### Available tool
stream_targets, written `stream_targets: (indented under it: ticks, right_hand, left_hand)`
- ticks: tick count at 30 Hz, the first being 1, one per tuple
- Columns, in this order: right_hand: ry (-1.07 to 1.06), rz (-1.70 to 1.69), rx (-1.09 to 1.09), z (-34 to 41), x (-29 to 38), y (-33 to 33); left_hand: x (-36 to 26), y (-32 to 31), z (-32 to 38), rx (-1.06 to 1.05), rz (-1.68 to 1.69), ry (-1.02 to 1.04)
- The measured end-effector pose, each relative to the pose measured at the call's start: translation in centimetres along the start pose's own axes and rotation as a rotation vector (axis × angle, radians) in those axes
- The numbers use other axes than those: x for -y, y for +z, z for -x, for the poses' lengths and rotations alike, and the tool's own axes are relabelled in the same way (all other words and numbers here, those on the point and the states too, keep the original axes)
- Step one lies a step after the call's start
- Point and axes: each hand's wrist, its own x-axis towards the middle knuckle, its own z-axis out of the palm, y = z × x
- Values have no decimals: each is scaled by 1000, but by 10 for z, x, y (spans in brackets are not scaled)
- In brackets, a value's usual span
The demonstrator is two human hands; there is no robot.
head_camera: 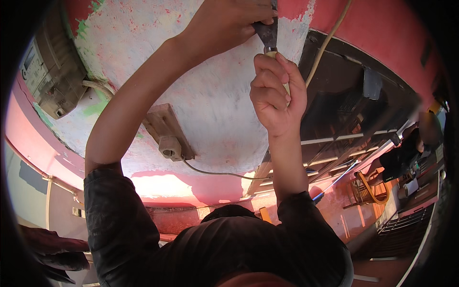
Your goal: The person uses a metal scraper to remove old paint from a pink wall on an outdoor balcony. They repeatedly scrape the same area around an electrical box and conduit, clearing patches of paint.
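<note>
A paint scraper [267,34] with a dark metal blade and a pale handle is held up against the wall in front of me. My right hand [274,91] is closed around its handle, fingers curled and thumb up near the metal collar. At the top of the view, my left hand [229,21] grips the blade, with fingertips on its face. The blade's upper edge runs out of the picture. Behind both hands, the wall [215,107] shows bare whitish plaster with scraps of red and green paint; solid red paint borders it.
An electricity meter [53,79] juts out at left. A socket [170,147] on a wooden board has a cable [222,174] running right. Another cable [328,41] crosses beside the dark window [333,97]. A person [401,154] is by a wooden chair [369,188] at right.
</note>
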Motion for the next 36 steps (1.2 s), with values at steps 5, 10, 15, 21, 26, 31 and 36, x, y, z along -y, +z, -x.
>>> stream_targets:
  ticks: [5,10,15,21,26,31,36]
  right_hand:
    - [-10,-44,9,-2,-4,1]
    - [-40,-40,7,-8,-5,9]
    - [-41,194,-89,14,8,13]
    - [15,831,-415,171,16,-45]
    - [-94,791,-625,264,1,-56]
    - [-148,880,-649,258,-22,-67]
    - [-139,1354,-598,228,-31,-73]
  left_hand:
    - [-4,0,-1,0,-51,-12]
    - [-3,7,-4,-50,-81,0]
    - [-29,11,19,45,-164,-132]
    - [-141,-15,146,328,332,-375]
    - [-228,2,263,374,833,-1014]
    - [-281,24,282,341,1144,-1255]
    - [-279,37,271,341,1206,-1229]
